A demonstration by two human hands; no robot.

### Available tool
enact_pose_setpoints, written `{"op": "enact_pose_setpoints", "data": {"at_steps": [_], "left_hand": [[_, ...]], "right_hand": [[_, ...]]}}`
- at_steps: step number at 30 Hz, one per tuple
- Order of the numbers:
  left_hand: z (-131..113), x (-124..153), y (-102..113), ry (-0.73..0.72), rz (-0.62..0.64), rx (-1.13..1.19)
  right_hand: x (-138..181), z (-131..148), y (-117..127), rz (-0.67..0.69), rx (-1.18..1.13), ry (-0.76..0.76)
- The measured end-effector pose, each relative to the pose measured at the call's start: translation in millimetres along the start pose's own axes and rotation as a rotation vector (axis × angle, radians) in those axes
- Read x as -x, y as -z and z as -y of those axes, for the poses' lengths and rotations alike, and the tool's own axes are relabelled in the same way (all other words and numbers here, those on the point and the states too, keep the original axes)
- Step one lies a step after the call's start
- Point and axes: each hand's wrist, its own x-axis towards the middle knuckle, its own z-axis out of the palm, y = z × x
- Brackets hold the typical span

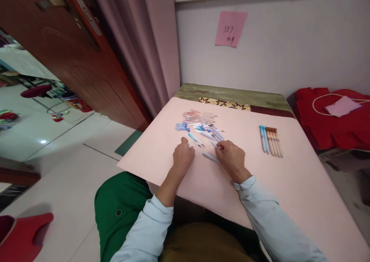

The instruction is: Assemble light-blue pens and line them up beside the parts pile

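Observation:
My right hand (231, 156) is closed in a pinch on a pale blue pen barrel (213, 143), which points toward the pile of parts. Just below it, another light blue barrel (211, 157) lies on the table near my fingers. My left hand (184, 155) is closed, thumb against fingers; a bit of light blue shows at the fingertips, too small to name. Beyond the left hand lie a few slim refills (195, 140). Behind them are short blue pen pieces (182, 126), purple-white barrels (217, 133) and a heap of pinkish clear tubes (193, 116).
On the right of the pale pink tabletop (245, 192), several pens with blue and brown tops (271, 140) lie in a row. A red cloth (335, 119) is beyond the table's right edge. A wooden door (95, 61) and curtain (144, 38) stand at the left.

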Motion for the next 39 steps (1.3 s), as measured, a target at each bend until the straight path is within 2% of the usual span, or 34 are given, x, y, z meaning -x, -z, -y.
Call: {"op": "enact_pose_setpoints", "data": {"at_steps": [2,8,12,21,26,30,39], "left_hand": [[7,-2,-2,0.005,-0.021,0.231],[20,-12,-6,0.147,0.084,1.33],[26,-16,-1,0.147,0.157,1.651],[29,-18,3,0.169,0.324,1.728],[32,-20,3,0.163,0.325,1.765],[34,-19,4,0.172,0.337,1.779],[32,-20,3,0.199,0.397,1.783]], "right_hand": [[1,1,0,-0.019,-0.014,0.015],[1,4,-4,-0.103,-0.064,0.051],[3,5,-5,-0.118,-0.073,0.063],[-7,13,-5,-0.163,-0.079,0.082],[-28,30,-7,-0.011,0.053,0.128],[-34,41,-13,0.106,0.147,0.109],[-30,49,-23,0.132,0.235,0.126]]}}
